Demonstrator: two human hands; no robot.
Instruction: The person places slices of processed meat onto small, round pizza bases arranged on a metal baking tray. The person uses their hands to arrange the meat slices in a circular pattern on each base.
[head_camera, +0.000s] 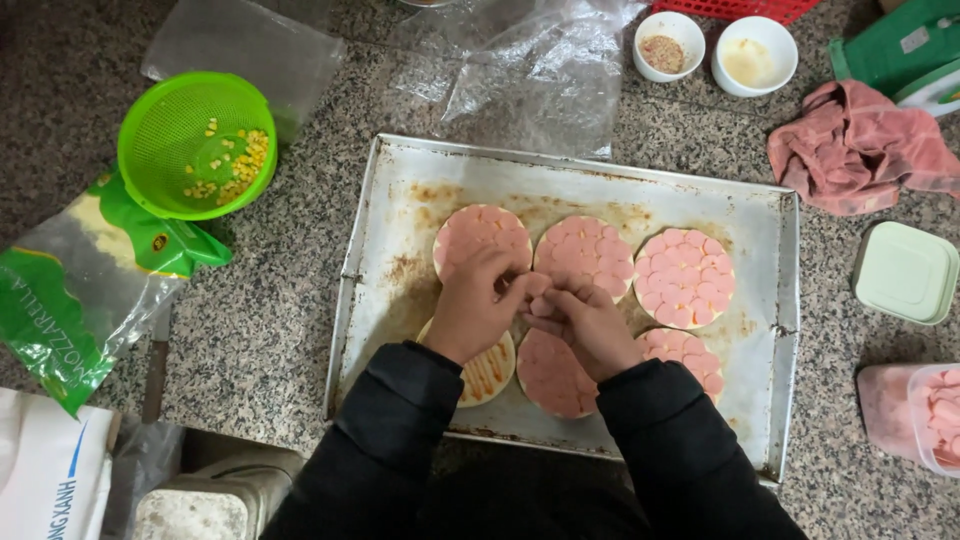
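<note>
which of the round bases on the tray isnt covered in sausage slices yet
The front-left round dough base, partly under the left hand: it shows only sauce streaks, while the other five carry pink slices.

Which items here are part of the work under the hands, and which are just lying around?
In use: left hand, right hand, sausage slices, dough rounds, baking tray, tub of slices.

Lying about: green colander, cheese bag, pink cloth, two white bowls, green lid, plastic bags.

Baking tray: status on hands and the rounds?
Left hand and right hand meet over baking tray, pinching sausage slices. Five rounds topped; near-left round only sauced. Nothing obstructing.
</note>
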